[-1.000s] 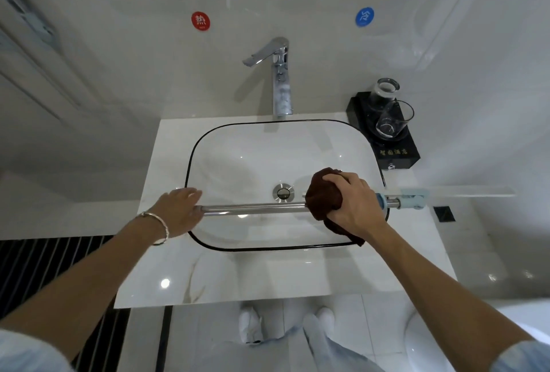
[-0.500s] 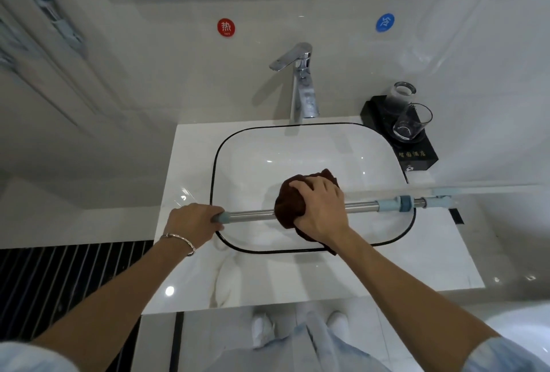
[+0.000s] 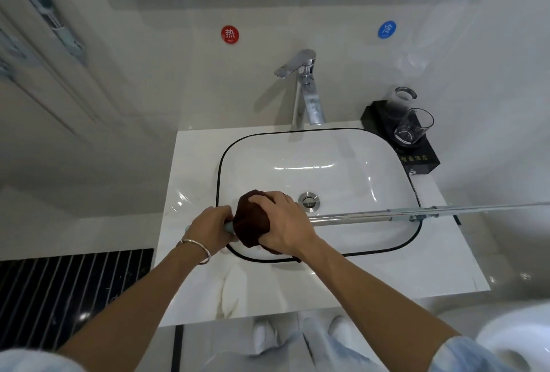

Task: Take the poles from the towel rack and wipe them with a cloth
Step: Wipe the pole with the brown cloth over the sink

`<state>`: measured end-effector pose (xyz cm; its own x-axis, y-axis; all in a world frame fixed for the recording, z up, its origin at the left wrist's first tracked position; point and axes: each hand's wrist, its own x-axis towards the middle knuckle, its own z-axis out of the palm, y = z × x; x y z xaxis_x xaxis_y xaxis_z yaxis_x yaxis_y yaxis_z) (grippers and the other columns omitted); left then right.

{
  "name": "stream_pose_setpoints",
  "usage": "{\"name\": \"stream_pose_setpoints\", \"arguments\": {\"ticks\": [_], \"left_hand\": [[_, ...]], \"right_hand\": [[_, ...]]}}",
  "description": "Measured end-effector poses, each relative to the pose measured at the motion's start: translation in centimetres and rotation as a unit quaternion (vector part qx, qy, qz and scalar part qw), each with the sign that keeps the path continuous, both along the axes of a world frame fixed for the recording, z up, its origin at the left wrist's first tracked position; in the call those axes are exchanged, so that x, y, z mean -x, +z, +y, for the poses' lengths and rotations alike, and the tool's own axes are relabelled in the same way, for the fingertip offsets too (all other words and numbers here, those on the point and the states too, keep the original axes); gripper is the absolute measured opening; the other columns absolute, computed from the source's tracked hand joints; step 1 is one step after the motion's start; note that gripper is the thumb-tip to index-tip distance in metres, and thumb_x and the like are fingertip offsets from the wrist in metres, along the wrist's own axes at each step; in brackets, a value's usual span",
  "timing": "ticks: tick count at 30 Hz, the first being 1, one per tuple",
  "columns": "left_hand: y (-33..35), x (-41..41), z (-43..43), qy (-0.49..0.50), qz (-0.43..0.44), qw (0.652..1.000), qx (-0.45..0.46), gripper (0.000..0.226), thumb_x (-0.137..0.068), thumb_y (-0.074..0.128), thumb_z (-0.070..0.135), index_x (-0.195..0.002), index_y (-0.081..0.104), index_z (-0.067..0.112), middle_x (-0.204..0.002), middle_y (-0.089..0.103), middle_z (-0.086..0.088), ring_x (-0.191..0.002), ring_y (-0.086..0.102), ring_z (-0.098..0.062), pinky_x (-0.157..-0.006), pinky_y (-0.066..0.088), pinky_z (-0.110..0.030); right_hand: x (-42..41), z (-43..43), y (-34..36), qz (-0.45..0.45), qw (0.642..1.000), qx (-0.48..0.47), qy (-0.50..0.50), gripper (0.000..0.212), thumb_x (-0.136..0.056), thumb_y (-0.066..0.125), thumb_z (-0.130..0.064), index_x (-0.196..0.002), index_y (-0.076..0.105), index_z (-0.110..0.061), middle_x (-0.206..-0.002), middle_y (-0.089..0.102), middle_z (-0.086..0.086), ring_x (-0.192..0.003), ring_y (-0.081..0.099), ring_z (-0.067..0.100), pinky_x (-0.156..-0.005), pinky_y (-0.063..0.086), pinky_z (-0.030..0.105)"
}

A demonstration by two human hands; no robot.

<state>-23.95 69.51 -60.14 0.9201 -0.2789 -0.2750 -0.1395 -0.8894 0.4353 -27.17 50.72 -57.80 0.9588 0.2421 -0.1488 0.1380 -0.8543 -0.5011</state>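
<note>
A long metal pole with pale blue fittings lies level across the front of the white sink, reaching off to the right. My left hand grips its left end at the sink's left rim. My right hand grips a dark brown cloth wrapped round the pole, right beside my left hand. The pole under the cloth is hidden.
A chrome tap stands behind the sink. A black tray with two glasses sits at the counter's back right. A dark striped floor mat lies at the left and a toilet at the lower right. A mirror hangs above.
My right hand has slid the cloth leftward along the pole, from near its right end to right beside my left hand. The left hand kept its grip on the pole's end.
</note>
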Motion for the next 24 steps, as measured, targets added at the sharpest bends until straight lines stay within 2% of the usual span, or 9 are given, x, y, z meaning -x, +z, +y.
{"name": "stream_pose_setpoints", "arguments": {"ticks": [6,8,9,11,14,17,20,22,24], "left_hand": [[0.5,-0.8,-0.2,-0.002,0.058,0.998,-0.017,0.027,-0.068,0.080,0.029,-0.080,0.056,0.022,-0.076,0.059,0.000,-0.073,0.056,-0.018,-0.060,0.037,-0.022],[1.0,-0.9,-0.7,-0.024,0.041,0.995,-0.083,0.030,-0.071,0.076,0.036,-0.094,0.059,0.027,-0.094,0.061,-0.003,-0.090,0.057,-0.021,-0.070,0.040,-0.024],[1.2,-1.0,-0.9,-0.046,0.043,0.992,-0.106,0.045,-0.072,0.075,0.038,-0.113,0.057,0.028,-0.107,0.061,-0.003,-0.103,0.054,-0.022,-0.079,0.042,-0.026],[2.3,-1.2,-1.4,-0.091,0.100,0.988,-0.069,0.091,-0.071,0.077,0.036,-0.146,0.026,0.027,-0.136,0.045,-0.004,-0.127,0.038,-0.024,-0.102,0.036,-0.033],[4.7,-1.3,-3.0,-0.122,0.203,0.972,0.008,0.123,-0.068,0.081,0.031,-0.148,-0.013,0.029,-0.152,0.014,0.002,-0.140,0.019,-0.020,-0.113,0.026,-0.035],[5.1,-1.2,-5.4,-0.127,0.209,0.969,-0.033,0.133,-0.064,0.082,0.033,-0.144,-0.024,0.033,-0.153,0.008,0.006,-0.136,0.029,-0.020,-0.109,0.032,-0.034],[3.2,-0.9,-6.1,-0.101,0.161,0.980,-0.063,0.123,-0.060,0.080,0.041,-0.140,-0.014,0.045,-0.135,0.033,0.001,-0.113,0.053,-0.025,-0.097,0.046,-0.038],[2.0,-0.5,-5.9,-0.104,0.099,0.987,-0.066,0.100,-0.060,0.072,0.041,-0.132,0.003,0.046,-0.114,0.049,-0.001,-0.094,0.061,-0.024,-0.084,0.052,-0.038],[1.8,-0.1,-5.8,-0.098,0.069,0.991,-0.053,0.086,-0.062,0.069,0.033,-0.130,0.016,0.037,-0.099,0.050,-0.001,-0.084,0.062,-0.024,-0.076,0.053,-0.036]], "right_hand": [[1.4,-1.8,-1.4,-0.106,0.993,0.037,0.035,0.082,-0.063,0.079,-0.028,-0.136,0.040,-0.028,-0.133,0.048,0.007,-0.126,0.044,0.031,-0.105,0.036,0.047],[1.1,-2.0,-1.4,-0.103,0.994,0.024,0.038,0.085,-0.064,0.078,-0.028,-0.140,0.039,-0.023,-0.134,0.049,0.006,-0.127,0.044,0.030,-0.107,0.035,0.045],[0.9,-2.1,-1.5,-0.098,0.994,0.011,0.035,0.087,-0.064,0.078,-0.027,-0.142,0.039,-0.019,-0.136,0.049,0.007,-0.128,0.045,0.030,-0.109,0.035,0.045],[0.7,-2.1,-1.9,-0.104,0.994,-0.019,0.026,0.088,-0.064,0.079,-0.028,-0.141,0.040,-0.010,-0.135,0.052,0.008,-0.125,0.048,0.031,-0.107,0.038,0.047],[1.0,-2.0,-2.7,-0.130,0.991,-0.023,0.012,0.088,-0.063,0.079,-0.030,-0.138,0.040,-0.007,-0.131,0.055,0.008,-0.122,0.052,0.030,-0.102,0.042,0.049],[1.1,-2.2,-2.5,-0.106,0.994,-0.021,0.017,0.095,-0.064,0.079,-0.031,-0.143,0.033,-0.007,-0.138,0.048,0.005,-0.130,0.043,0.026,-0.109,0.034,0.045],[0.9,-3.0,-1.1,-0.004,0.997,-0.037,0.064,0.104,-0.067,0.076,-0.036,-0.149,0.020,-0.010,-0.148,0.034,0.002,-0.140,0.025,0.022,-0.116,0.022,0.042],[0.4,-4.3,0.7,0.037,0.994,-0.043,0.097,0.091,-0.070,0.074,-0.037,-0.145,0.029,-0.012,-0.142,0.040,0.002,-0.133,0.031,0.020,-0.112,0.026,0.037],[-0.1,-6.3,2.6,0.000,0.994,-0.025,0.105,0.065,-0.077,0.070,-0.038,-0.132,0.049,-0.011,-0.126,0.053,0.005,-0.119,0.043,0.023,-0.102,0.035,0.037]]}}
